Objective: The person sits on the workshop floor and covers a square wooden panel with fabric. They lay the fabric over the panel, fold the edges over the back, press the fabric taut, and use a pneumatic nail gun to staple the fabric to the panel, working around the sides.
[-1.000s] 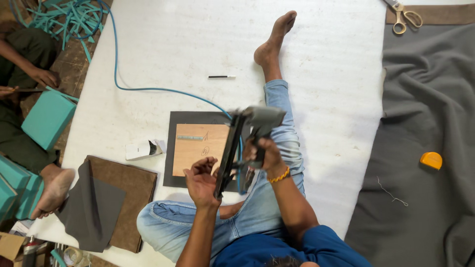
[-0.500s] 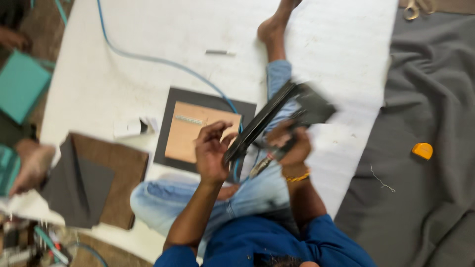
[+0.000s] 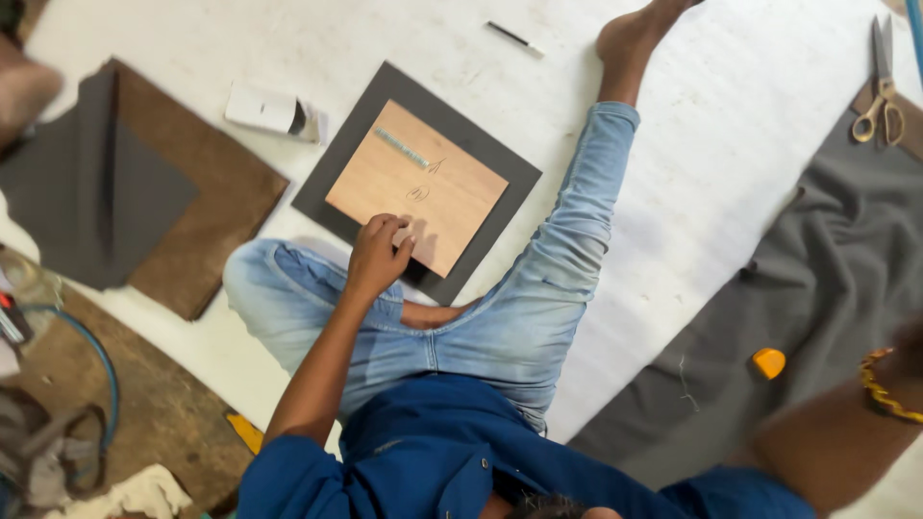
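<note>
Only the left hand (image 3: 378, 255) shows, touching plywood board (image 3: 418, 187); right hand cropped.

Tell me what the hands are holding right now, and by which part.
The left hand holds nothing; its fingers press on the near edge of the wooden board. The right hand is out of frame, so its hold cannot be told.
</note>
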Demonstrator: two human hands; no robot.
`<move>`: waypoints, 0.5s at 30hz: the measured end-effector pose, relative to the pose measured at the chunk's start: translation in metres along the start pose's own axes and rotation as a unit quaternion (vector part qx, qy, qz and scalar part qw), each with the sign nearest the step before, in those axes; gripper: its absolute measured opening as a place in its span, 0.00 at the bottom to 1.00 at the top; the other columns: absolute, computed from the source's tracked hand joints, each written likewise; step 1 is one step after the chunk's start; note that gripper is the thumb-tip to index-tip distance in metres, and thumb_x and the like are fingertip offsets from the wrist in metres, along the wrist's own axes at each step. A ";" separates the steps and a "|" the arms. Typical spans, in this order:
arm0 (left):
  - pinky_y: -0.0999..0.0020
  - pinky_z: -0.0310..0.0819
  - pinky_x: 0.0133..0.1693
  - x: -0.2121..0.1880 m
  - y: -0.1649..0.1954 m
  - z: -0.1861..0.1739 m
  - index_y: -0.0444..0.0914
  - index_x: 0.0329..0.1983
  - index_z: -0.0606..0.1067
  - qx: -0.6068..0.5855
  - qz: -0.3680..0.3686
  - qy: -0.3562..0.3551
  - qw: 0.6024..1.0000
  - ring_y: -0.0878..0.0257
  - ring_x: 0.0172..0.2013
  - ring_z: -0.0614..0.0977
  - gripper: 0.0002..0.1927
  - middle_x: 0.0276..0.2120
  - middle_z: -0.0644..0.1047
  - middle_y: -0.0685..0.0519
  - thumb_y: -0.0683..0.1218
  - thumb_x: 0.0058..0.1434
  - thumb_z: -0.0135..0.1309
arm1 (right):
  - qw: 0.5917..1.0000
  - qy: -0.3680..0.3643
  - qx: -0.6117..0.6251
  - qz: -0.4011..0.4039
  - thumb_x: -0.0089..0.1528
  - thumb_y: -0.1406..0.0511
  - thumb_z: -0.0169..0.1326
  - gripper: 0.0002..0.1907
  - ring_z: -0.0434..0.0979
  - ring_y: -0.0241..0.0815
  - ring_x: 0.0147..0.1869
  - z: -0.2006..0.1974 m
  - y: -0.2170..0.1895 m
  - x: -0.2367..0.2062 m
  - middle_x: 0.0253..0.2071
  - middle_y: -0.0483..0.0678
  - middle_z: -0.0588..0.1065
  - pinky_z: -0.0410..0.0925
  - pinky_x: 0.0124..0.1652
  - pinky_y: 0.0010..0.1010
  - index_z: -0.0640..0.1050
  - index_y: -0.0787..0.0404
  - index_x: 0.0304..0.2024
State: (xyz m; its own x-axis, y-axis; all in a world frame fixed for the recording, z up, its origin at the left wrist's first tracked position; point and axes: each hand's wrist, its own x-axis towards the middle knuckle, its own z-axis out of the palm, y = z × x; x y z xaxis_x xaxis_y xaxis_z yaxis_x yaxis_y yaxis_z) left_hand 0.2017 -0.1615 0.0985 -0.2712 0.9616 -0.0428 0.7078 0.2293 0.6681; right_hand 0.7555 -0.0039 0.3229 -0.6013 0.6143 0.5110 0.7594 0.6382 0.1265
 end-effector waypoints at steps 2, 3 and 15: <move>0.52 0.70 0.55 -0.008 -0.020 0.017 0.35 0.50 0.79 0.042 0.015 -0.001 0.999 0.42 0.54 0.75 0.19 0.54 0.75 0.40 0.50 0.59 0.61 | 0.999 -0.049 0.004 -0.012 0.66 0.63 0.58 0.12 0.72 0.53 0.43 0.027 0.005 -0.009 0.41 0.55 0.73 0.64 0.45 0.39 0.73 0.62 0.47; 0.50 0.70 0.55 -0.011 -0.026 0.025 0.35 0.51 0.79 0.062 0.023 -0.002 0.998 0.41 0.55 0.74 0.21 0.56 0.74 0.39 0.51 0.58 0.62 | 0.998 -0.065 0.012 -0.015 0.66 0.64 0.58 0.11 0.71 0.53 0.43 0.044 0.009 -0.013 0.41 0.55 0.73 0.64 0.45 0.39 0.73 0.63 0.46; 0.51 0.74 0.55 -0.014 -0.055 0.032 0.41 0.51 0.80 0.034 -0.008 0.012 0.999 0.46 0.54 0.76 0.15 0.55 0.76 0.47 0.48 0.62 0.59 | 0.974 -0.219 0.010 0.048 0.57 0.65 0.63 0.16 0.73 0.54 0.47 0.265 -0.045 -0.110 0.41 0.50 0.73 0.66 0.49 0.45 0.76 0.59 0.46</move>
State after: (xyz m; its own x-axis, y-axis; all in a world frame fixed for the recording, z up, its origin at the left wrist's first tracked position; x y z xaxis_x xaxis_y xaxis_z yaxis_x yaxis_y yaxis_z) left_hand 0.1875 -0.1827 0.0383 -0.2981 0.9539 -0.0358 0.7457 0.2561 0.6151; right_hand 0.7220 0.0230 0.0360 -0.5790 0.8083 0.1069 0.8153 0.5739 0.0768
